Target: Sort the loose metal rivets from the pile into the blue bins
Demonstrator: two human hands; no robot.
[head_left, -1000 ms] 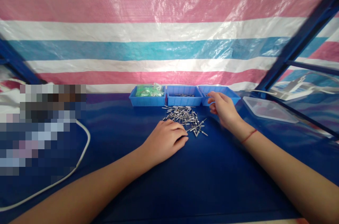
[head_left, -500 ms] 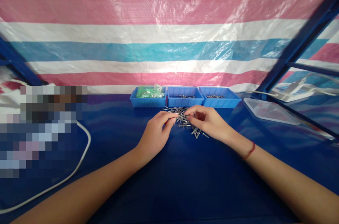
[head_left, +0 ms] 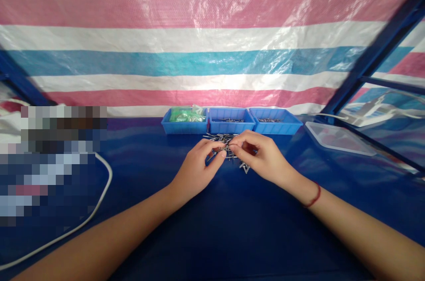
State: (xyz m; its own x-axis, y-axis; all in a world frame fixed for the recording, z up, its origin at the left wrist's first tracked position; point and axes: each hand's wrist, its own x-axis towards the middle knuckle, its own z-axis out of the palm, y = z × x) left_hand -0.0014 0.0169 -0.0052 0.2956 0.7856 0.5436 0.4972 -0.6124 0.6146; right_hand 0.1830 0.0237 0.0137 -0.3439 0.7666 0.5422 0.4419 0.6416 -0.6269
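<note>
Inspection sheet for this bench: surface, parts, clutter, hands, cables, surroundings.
Surface: blue table, glossy.
Parts: pile of thin metal pins on the table; behind it, left bin with green plastic bag, middle bin and right bin with similar pins.
Clutter: flat translucent sheet right of the bins; pixelated patch at left.
Hands: left hand and right hand, fingertips close together over the pile; grip on a pin unclear.
Cables: white cable curving along the left side.
Surroundings: striped plastic sheeting behind; blue frame at both sides.
</note>
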